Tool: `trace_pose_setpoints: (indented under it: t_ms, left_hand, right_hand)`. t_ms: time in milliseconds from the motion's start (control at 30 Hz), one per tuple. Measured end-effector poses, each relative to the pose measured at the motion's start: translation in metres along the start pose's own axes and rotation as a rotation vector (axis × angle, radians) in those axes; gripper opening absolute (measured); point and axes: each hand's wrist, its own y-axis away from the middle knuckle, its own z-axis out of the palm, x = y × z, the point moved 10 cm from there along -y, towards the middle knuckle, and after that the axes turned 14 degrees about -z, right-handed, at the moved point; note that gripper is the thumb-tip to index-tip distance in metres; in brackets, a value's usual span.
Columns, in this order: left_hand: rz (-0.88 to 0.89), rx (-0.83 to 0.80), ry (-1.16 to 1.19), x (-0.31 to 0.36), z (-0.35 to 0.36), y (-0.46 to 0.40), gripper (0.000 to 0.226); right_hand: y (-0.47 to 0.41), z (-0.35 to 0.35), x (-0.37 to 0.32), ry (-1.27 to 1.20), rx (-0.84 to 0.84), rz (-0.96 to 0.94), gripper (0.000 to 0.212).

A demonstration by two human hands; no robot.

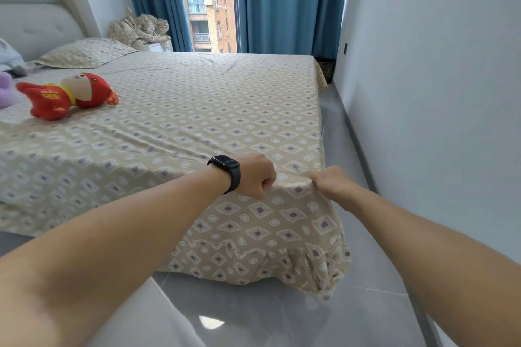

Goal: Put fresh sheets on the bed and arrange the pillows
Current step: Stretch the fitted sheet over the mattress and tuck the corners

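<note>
My left hand (255, 176) and right hand (328, 182) both have fingers curled, pinching the sheet (197, 121) at the bed's near corner, about five o'clock. It looks light, limp and wrinkle-prone, so I judge hem grips best. One pillow (84, 52) lies at ten o'clock.

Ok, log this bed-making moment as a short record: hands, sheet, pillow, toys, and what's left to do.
left hand: left hand grips the sheet at the near bed corner
right hand: right hand pinches the same corner edge
sheet: spread over the mattress, slight creases, near corner hanging loose
pillow: one pillow by the headboard
toys: red plush toy lying on the sheet
bundle: crumpled bedding beside the bed
remaining: corner not yet tucked
</note>
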Motion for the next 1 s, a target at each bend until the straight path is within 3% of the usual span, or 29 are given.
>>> trace_pose_setpoints:
  t_ms: [100,200,400,567,767,900,1000]
  left_hand:
    - [0.1,-0.091,0.18,0.029,-0.009,-0.03,0.026]
    - [0.031,0.06,0.453,0.03,-0.041,-0.096,0.031]
    - [-0.009,0.302,0.134,-0.007,-0.034,-0.142,0.029]
    - [-0.141,0.223,0.096,-0.101,-0.06,-0.135,0.032]
    - [-0.336,0.002,0.152,-0.195,-0.16,-0.088,0.031]
    - [-0.49,-0.114,0.386,-0.23,-0.233,-0.022,0.032]
    - [-0.658,-0.311,0.702,-0.246,-0.283,0.045,0.027]
  right_hand:
    - [-0.009,-0.022,-0.017,0.416,0.123,-0.159,0.046]
    - [-0.05,-0.058,-0.033,0.434,0.356,-0.228,0.043]
    - [-0.11,-0.053,-0.041,0.305,0.461,-0.283,0.043]
    - [-0.145,-0.035,-0.098,0.388,0.264,-0.411,0.041]
    - [-0.168,-0.083,-0.277,0.473,0.078,-0.584,0.039]
    - [-0.151,-0.109,-0.396,0.411,-0.067,-0.594,0.038]
    - [-0.127,-0.133,-0.455,0.394,-0.259,-0.435,0.032]
